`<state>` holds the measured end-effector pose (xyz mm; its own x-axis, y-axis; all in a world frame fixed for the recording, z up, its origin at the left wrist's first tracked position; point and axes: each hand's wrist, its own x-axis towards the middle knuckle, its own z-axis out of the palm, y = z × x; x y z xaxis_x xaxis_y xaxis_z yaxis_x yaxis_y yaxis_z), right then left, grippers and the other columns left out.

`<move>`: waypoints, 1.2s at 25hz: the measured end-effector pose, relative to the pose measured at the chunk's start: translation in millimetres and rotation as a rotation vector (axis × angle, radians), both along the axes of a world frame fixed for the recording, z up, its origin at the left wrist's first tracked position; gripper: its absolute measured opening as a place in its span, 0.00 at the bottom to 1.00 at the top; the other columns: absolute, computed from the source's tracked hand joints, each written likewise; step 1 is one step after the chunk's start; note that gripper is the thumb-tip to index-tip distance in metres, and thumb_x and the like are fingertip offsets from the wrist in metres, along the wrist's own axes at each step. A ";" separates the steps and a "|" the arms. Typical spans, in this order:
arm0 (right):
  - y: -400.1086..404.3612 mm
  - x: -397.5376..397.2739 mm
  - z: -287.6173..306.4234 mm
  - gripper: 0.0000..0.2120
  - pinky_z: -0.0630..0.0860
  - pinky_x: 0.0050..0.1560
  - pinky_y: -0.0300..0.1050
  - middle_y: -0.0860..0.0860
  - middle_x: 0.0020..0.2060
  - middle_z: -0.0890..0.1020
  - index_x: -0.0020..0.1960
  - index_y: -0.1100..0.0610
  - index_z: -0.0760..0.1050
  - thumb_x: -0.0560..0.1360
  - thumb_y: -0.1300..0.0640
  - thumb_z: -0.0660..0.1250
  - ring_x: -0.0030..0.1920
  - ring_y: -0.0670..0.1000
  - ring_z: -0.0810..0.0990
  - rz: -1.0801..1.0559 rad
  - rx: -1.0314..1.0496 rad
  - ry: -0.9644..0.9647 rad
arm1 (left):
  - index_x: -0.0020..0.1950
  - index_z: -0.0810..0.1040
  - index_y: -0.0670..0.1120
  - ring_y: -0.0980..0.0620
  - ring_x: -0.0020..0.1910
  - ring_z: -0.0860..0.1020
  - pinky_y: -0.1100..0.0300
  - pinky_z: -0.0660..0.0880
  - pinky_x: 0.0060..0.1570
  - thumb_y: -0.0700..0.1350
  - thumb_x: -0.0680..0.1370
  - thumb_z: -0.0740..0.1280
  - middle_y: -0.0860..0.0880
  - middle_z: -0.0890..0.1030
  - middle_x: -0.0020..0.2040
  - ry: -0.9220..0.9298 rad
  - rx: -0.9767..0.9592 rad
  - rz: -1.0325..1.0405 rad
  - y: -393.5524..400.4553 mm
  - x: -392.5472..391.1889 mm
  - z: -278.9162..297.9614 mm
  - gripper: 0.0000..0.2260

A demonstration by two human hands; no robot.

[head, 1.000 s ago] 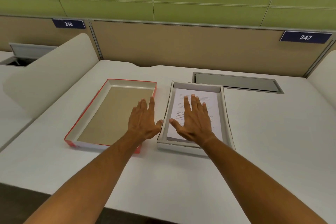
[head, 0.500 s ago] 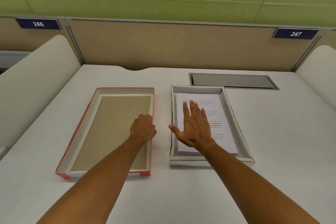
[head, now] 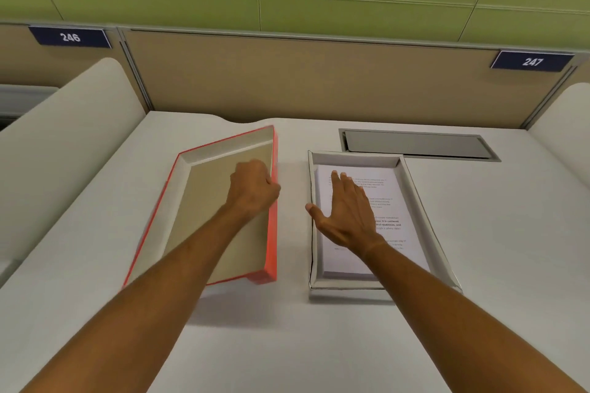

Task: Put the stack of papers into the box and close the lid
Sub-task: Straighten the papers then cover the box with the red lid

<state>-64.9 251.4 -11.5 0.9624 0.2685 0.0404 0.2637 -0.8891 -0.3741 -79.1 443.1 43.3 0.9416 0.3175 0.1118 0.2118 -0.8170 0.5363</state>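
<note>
A white open box (head: 421,210) lies on the desk at centre right with the stack of printed papers (head: 392,201) inside it. My right hand (head: 346,214) rests flat on the papers, fingers spread. To the left, the red lid (head: 204,210) lies inside-up, its right side tilted up off the desk. My left hand (head: 253,188) grips that lid's right wall, fingers curled over the rim.
A grey cable hatch (head: 418,145) is set into the desk behind the box. White curved dividers stand at the left (head: 64,143) and right (head: 565,124) sides. A tan partition with number plates 246 and 247 closes the back.
My left hand closed on the lid's right wall and lifted that side, tilting the lid. My right hand stays flat on the papers in the box.
</note>
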 end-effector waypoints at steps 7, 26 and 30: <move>13.2 22.3 20.7 0.30 0.68 0.68 0.54 0.56 0.70 0.72 0.72 0.59 0.65 0.76 0.45 0.66 0.70 0.57 0.70 -0.144 0.690 0.349 | 0.34 0.78 0.40 0.54 0.26 0.78 0.61 0.77 0.33 0.35 0.72 0.69 0.49 0.81 0.26 -0.346 -0.845 0.042 31.0 -4.4 118.4 0.07; -124.8 50.0 25.3 0.12 0.78 0.57 0.61 0.59 0.51 0.82 0.55 0.55 0.78 0.76 0.49 0.67 0.50 0.60 0.81 -0.418 1.321 0.662 | 0.58 0.80 0.45 0.49 0.40 0.85 0.55 0.80 0.39 0.44 0.80 0.65 0.46 0.86 0.40 0.076 -1.009 0.133 27.8 -8.0 41.0 0.09; -170.8 52.0 28.9 0.12 0.82 0.37 0.52 0.58 0.45 0.83 0.53 0.55 0.78 0.74 0.50 0.70 0.42 0.59 0.83 -0.479 1.245 0.640 | 0.56 0.80 0.43 0.45 0.46 0.85 0.53 0.80 0.40 0.55 0.74 0.71 0.44 0.86 0.49 0.234 -1.008 0.089 -5.2 6.0 6.1 0.18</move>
<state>-12.9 80.6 17.5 0.8899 0.0394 -0.4545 -0.4555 0.1306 -0.8806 -73.1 437.9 49.3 0.8743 0.2314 -0.4266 0.4361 0.0111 0.8998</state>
